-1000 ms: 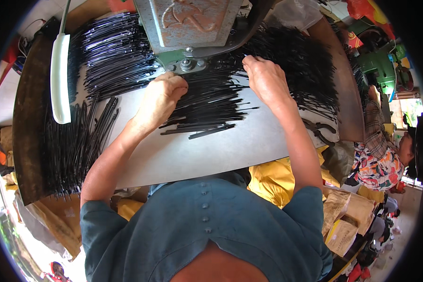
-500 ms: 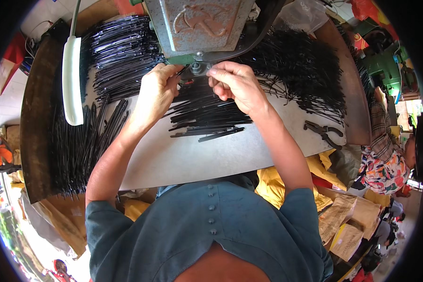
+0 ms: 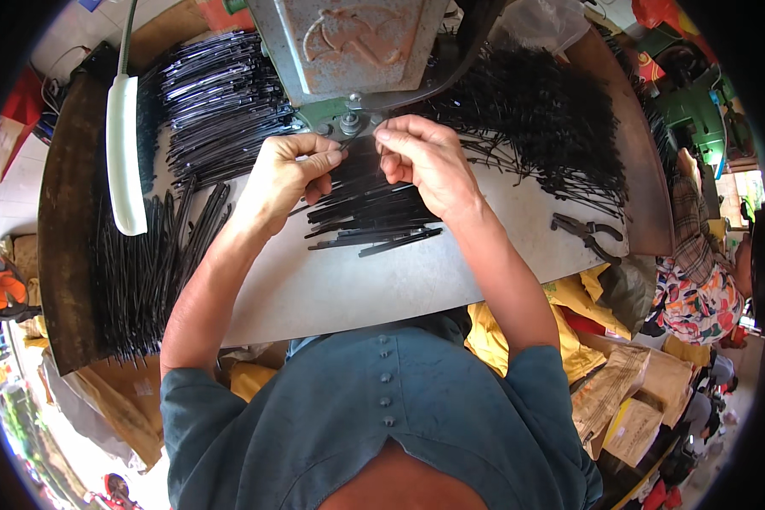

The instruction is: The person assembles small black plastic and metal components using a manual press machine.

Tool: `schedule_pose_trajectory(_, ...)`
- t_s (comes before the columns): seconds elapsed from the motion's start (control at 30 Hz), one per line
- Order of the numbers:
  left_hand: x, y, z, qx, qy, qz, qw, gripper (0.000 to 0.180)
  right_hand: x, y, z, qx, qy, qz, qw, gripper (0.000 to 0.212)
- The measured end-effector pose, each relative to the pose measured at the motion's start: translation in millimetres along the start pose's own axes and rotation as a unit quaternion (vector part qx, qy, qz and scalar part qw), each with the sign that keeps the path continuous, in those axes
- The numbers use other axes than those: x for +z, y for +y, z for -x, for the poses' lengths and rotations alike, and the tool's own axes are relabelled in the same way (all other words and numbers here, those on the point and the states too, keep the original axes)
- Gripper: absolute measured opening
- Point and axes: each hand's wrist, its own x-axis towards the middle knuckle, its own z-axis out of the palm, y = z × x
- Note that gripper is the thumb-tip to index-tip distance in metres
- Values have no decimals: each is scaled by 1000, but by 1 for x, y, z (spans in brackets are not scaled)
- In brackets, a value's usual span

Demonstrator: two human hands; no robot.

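Observation:
My left hand (image 3: 291, 180) pinches the end of a thin black umbrella rib between thumb and forefinger, just below the green base of a grey machine head (image 3: 353, 51). To its right my right hand (image 3: 429, 161) is closed in a pinch, its other fingers curled. Whatever lies between its fingertips is too small to make out. A gap separates the two hands, and a round metal fitting (image 3: 349, 124) of the machine sits just above that gap. Beneath both hands a loose pile of black ribs (image 3: 370, 208) lies on the pale metal tabletop (image 3: 340, 289).
Stacked black ribs (image 3: 221, 102) fill the table's left side. A tangled heap of thin black ribs (image 3: 544, 119) covers the right. Pliers (image 3: 586, 235) lie near the right edge. A white lamp (image 3: 126, 157) hangs at left. A person in patterned clothing (image 3: 697, 293) is at far right.
My left hand has drawn down slightly from the machine's base, the rib still in its pinch. My right hand stays about where it was. The whole view has shifted slightly.

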Motion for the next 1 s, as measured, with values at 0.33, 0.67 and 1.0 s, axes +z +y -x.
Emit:
schedule_pose_trajectory(0.33, -1, 6, 9, -78, -113, 74, 988, 14, 2, -2, 10, -24, -100, 84, 991, 14)
schedule_pose_trajectory(0.67, 11, 3, 10, 133, -6, -315, 940, 11, 9, 6, 13, -85, -73, 189, 976, 13)
schedule_pose_trajectory(1.0, -12, 7, 2, -11, -63, -50, 997, 14, 1, 0, 11, 1, -89, 152, 984, 12)
